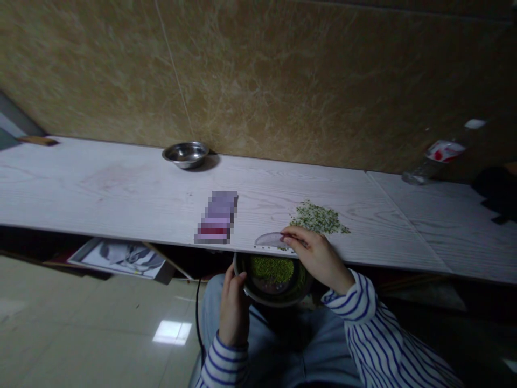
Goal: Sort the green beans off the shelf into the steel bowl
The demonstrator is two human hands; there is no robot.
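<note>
My left hand [235,304] is closed on the left rim of a round metal bowl [262,297], held below the counter's front edge over my lap. Green mung beans [272,268] lie in the bowl. My right hand [317,256] pinches a thin, curved piece of translucent plastic [267,239] at its right end, low over the counter edge. A few loose beans sit along that edge under the plastic. Just beyond my right hand, a patch of scattered mung beans [317,217] is spread on the counter.
On the white wood-grain counter [133,188] are a blurred-out flat rectangular object [218,215], a small steel bowl [186,154] by the wall and a tilted-looking plastic bottle [442,153]. A dark object [496,188] stands far right. Below the counter is an open drawer [121,258].
</note>
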